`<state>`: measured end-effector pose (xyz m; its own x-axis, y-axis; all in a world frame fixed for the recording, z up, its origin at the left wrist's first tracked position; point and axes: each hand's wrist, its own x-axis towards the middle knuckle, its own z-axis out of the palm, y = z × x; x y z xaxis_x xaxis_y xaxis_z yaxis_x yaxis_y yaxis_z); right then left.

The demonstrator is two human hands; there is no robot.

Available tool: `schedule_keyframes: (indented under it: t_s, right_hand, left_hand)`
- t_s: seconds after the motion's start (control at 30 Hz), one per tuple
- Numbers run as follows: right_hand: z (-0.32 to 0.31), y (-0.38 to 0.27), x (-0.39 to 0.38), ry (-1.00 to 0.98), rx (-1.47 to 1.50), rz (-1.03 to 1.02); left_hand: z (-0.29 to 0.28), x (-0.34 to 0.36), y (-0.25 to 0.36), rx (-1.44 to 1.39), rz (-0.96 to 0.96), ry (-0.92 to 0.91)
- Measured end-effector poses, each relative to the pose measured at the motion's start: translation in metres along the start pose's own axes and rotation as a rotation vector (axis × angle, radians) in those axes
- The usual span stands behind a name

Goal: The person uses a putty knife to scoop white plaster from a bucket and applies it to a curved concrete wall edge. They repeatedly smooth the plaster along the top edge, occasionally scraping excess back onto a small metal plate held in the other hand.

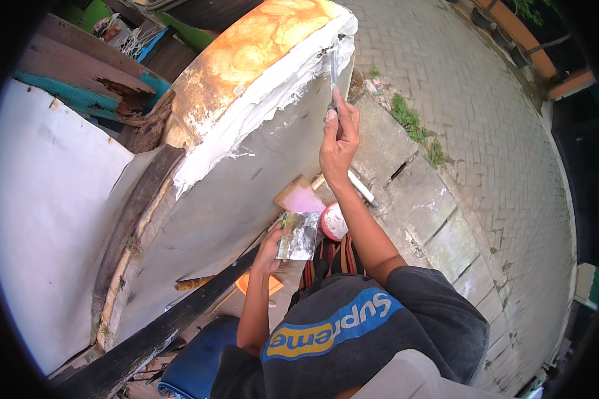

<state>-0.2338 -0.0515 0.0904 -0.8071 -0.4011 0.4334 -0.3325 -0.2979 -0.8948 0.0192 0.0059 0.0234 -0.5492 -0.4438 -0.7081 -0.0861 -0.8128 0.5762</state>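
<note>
My right hand (339,138) is raised and shut on a putty knife (333,70), whose blade touches the upper right corner of a large tilted slab (259,133). White putty (273,93) coats the slab's edge, its top face is rusty orange, and its side face is grey. My left hand (268,249) sits lower, holding a flat metal scraper plate (298,235) smeared with putty, close to the slab's lower side.
A white putty tub (333,221), a pink block (302,197) and a white stick (361,187) lie below the hands. A dark wooden beam (180,319) props the slab. White sheet at left (46,213), worn planks upper left, concrete drain covers (439,213) and brick paving right.
</note>
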Motion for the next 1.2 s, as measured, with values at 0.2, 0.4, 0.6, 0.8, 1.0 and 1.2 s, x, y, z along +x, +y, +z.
schedule_keyframes:
  t_s: [0.2,0.4,0.6,0.8,1.0,1.2]
  right_hand:
    - [0.015,0.007,0.001,0.073,-0.073,-0.086]
    - [0.026,0.001,-0.005,0.054,-0.078,-0.088]
    - [0.016,-0.019,-0.023,-0.002,-0.003,0.028]
    - [0.009,-0.020,0.011,0.019,-0.079,-0.008]
    - [0.016,-0.026,-0.010,-0.061,-0.077,-0.023]
    - [0.008,-0.045,-0.037,-0.126,-0.062,-0.078]
  left_hand:
    - [-0.013,-0.003,0.004,0.041,-0.019,0.001]
    - [-0.015,0.007,-0.003,0.016,-0.042,0.041]
    - [-0.018,0.017,-0.007,0.122,-0.079,-0.058]
    - [-0.015,0.017,-0.003,0.187,-0.102,-0.105]
    - [-0.021,0.025,-0.017,0.170,-0.093,-0.061]
    - [-0.005,0.022,-0.007,0.121,-0.086,-0.048]
